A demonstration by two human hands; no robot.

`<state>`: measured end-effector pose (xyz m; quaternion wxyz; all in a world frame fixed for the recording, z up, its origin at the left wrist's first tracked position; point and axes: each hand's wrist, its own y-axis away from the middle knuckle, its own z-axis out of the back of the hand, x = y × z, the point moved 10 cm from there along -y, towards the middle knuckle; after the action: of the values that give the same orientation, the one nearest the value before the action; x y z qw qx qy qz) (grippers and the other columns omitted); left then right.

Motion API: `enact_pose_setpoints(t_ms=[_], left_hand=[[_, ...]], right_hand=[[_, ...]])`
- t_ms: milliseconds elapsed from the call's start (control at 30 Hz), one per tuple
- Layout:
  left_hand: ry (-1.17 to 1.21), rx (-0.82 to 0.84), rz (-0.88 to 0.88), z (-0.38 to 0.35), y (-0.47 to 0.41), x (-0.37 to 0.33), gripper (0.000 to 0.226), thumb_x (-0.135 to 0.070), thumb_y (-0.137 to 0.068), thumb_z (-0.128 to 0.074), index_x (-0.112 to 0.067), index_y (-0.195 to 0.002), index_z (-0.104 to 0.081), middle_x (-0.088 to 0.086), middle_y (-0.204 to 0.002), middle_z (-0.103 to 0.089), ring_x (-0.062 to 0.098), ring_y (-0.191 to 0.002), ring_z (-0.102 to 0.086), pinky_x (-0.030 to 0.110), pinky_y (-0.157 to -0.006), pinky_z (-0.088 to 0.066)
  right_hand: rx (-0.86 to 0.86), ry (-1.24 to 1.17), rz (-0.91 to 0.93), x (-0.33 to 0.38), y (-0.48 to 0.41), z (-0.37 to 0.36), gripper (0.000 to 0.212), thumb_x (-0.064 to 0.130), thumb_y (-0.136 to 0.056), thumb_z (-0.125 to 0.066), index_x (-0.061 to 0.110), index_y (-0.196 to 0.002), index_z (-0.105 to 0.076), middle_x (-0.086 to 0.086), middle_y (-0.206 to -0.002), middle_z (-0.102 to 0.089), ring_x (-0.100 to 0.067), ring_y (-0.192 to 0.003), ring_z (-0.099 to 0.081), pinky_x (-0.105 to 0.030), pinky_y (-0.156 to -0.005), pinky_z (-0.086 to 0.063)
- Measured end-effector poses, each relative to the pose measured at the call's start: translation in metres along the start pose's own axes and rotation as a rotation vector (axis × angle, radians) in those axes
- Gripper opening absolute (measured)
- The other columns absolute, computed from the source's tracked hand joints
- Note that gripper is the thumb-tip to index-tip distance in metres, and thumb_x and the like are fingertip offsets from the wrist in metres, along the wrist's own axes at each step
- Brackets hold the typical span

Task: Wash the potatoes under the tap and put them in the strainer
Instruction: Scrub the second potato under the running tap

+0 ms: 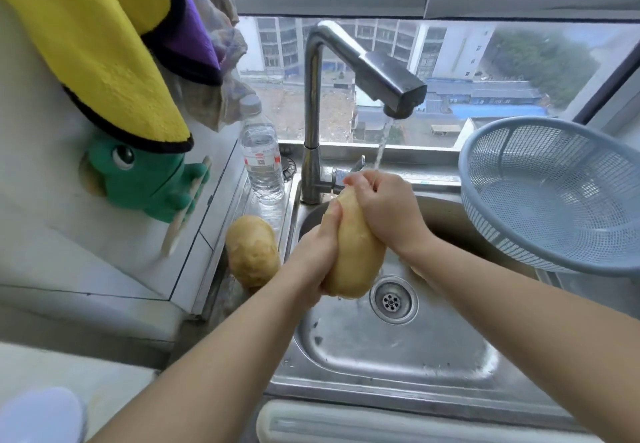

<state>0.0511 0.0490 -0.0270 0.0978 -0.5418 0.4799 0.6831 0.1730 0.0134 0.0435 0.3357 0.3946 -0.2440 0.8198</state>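
shiny scuffed steel sink (381, 356) and tap (313, 96); matt blue plastic mesh strainer (554, 193); fuzzy yellow cloth (114, 62); clear plastic bottle (261, 155).

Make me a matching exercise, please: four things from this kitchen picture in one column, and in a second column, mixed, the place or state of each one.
Things:
1. potato in hands
2. second potato
3. strainer
4. water bottle

Places or states:
A. stands upright left of the tap, cap on
B. lies on the sink's left ledge, untouched
C. empty, tilted at the right of the sink
D. gripped by the left hand and the right hand, under running water

Pairs: 1-D, 2-B, 3-C, 4-A
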Motion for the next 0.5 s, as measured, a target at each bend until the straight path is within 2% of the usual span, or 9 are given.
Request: enact_pose_setpoints(t_ms=[100,167,233,300,367,433,500], left_hand=[[-0.037,-0.052,-0.095,0.001,-0.002,-0.010,0.048,-0.065,-0.092,-0.031,-0.031,-0.096,-0.065,-0.003,-0.091,-0.070,0.011,-0.086,-0.066,0.033,-0.077,-0.056],[-0.094,-0.080,-0.194,0.002,0.000,-0.018,0.046,-0.061,-0.094,-0.029,-0.031,-0.087,-0.063,-0.009,-0.085,-0.067,0.007,-0.085,-0.064,0.031,-0.080,-0.054],[-0.179,-0.112,-0.283,0.005,0.001,-0.024,0.049,-0.061,-0.095,-0.029,-0.027,-0.092,-0.065,-0.011,-0.085,-0.066,0.007,-0.086,-0.064,0.027,-0.080,-0.053],[-0.282,-0.157,-0.354,0.006,0.004,-0.028,0.050,-0.059,-0.095,-0.031,-0.022,-0.102,-0.065,-0.012,-0.084,-0.065,0.007,-0.084,-0.063,0.020,-0.072,-0.049],[-0.341,-0.203,-0.409,0.009,0.010,-0.029,0.044,-0.056,-0.095,-0.037,-0.021,-0.108,-0.060,-0.013,-0.086,-0.063,0.011,-0.087,-0.062,0.025,-0.073,-0.047],[-0.386,-0.222,-0.451,0.009,0.016,-0.029,0.040,-0.054,-0.094,-0.041,-0.024,-0.116,-0.056,-0.011,-0.091,-0.063,0.015,-0.093,-0.061,0.030,-0.077,-0.045],[-0.451,-0.230,-0.507,0.007,0.021,-0.031,0.048,-0.054,-0.093,-0.043,-0.023,-0.129,-0.049,-0.004,-0.103,-0.065,0.018,-0.099,-0.060,0.033,-0.082,-0.046]], right_hand=[[-0.034,0.194,0.188,0.020,0.019,0.000,0.035,0.036,-0.085,-0.048,0.020,-0.107,-0.071,0.000,-0.110,-0.066,-0.019,-0.108,-0.056,-0.034,-0.090,-0.045],[-0.003,0.218,0.168,0.018,0.019,-0.001,0.038,0.039,-0.082,-0.045,0.025,-0.107,-0.071,0.002,-0.110,-0.064,-0.019,-0.107,-0.056,-0.036,-0.089,-0.047],[0.029,0.196,0.112,0.016,0.011,-0.002,0.038,0.041,-0.083,-0.047,0.022,-0.104,-0.071,-0.001,-0.105,-0.068,-0.020,-0.100,-0.061,-0.037,-0.087,-0.049],[0.058,0.130,-0.041,0.003,-0.004,-0.002,0.036,0.037,-0.086,-0.054,0.008,-0.096,-0.073,-0.012,-0.098,-0.073,-0.027,-0.094,-0.065,-0.038,-0.086,-0.051],[0.132,-0.087,-0.293,-0.018,-0.010,-0.007,0.036,0.031,-0.088,-0.058,-0.004,-0.089,-0.070,-0.021,-0.094,-0.072,-0.034,-0.090,-0.066,-0.044,-0.084,-0.053],[0.248,-0.404,-0.543,-0.034,-0.001,-0.020,0.026,0.029,-0.089,-0.060,0.004,-0.085,-0.066,-0.016,-0.087,-0.070,-0.028,-0.079,-0.066,-0.040,-0.078,-0.056],[0.298,-0.654,-0.726,-0.042,0.013,-0.029,0.023,0.032,-0.090,-0.059,0.010,-0.085,-0.063,-0.011,-0.080,-0.068,-0.025,-0.074,-0.064,-0.037,-0.072,-0.054]])
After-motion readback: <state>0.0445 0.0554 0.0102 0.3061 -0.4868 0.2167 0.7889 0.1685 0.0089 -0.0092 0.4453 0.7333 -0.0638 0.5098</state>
